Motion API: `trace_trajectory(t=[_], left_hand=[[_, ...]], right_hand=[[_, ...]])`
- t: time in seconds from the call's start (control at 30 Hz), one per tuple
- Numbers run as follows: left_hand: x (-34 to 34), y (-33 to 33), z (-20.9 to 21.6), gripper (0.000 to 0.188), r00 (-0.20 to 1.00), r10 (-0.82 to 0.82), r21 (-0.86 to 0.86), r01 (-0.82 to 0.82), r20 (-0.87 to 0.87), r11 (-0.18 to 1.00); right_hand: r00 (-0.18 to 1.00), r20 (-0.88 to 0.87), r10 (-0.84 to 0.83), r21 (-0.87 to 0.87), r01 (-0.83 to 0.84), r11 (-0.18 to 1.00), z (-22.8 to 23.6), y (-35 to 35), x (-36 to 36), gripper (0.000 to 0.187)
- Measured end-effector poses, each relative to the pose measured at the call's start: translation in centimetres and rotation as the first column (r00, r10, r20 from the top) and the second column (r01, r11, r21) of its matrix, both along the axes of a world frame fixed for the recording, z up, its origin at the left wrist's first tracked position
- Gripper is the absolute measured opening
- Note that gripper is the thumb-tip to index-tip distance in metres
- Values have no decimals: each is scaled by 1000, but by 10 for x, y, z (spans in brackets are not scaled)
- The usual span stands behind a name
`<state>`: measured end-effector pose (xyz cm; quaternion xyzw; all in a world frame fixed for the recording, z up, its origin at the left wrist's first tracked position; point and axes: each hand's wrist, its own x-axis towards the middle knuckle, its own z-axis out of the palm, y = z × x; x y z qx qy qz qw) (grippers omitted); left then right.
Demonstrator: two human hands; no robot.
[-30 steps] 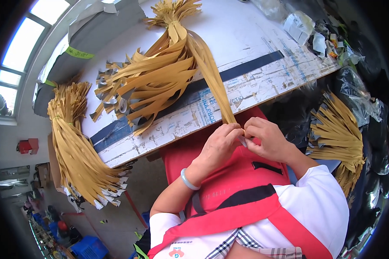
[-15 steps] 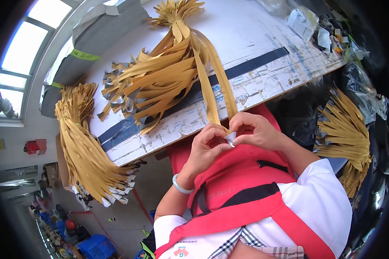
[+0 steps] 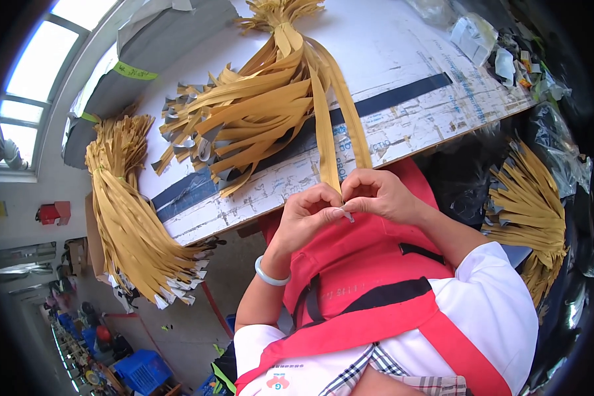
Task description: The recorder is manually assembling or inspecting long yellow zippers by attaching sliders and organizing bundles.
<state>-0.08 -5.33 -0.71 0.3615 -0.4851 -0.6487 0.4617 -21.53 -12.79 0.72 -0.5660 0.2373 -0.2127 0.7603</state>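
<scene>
A scuffed, white-topped wooden worktable fills the upper view; a red cloth apron covers the person's front below. A large tied bundle of mustard-yellow fabric strips lies on the table. The bare left hand and bare right hand meet just off its near edge, thumbs and forefingers pinching one flat mustard-yellow strip from that bundle near its small pale-grey end.

From here I count three tan bundles at twelve, nine and three o'clock, two hands, one bench, one bangle.
</scene>
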Motion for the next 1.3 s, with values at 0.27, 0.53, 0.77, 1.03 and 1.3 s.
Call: trace_trajectory(t=[0.27,0.53,0.77,1.03,1.3], left_hand=[[-5,2,-3,6,997,73,30,-73,8,997],[1,7,-7,8,989,54,12,-57,135,998],[3,13,-15,8,985,141,-105,-131,99,986],[-28,15,-20,16,816,483,244,-422,-318,873],[-28,9,-11,19,770,631,-291,-586,89,756]], right_hand=[[989,-120,83,-399,-125,908,5,-6,1,16],[966,-170,197,29,-195,980,7,-13,1,13],[974,-135,182,-446,-224,866,12,-13,8,12],[990,41,-137,-795,116,596,9,-4,26,14],[923,137,-360,-836,303,458,-17,8,42,13]])
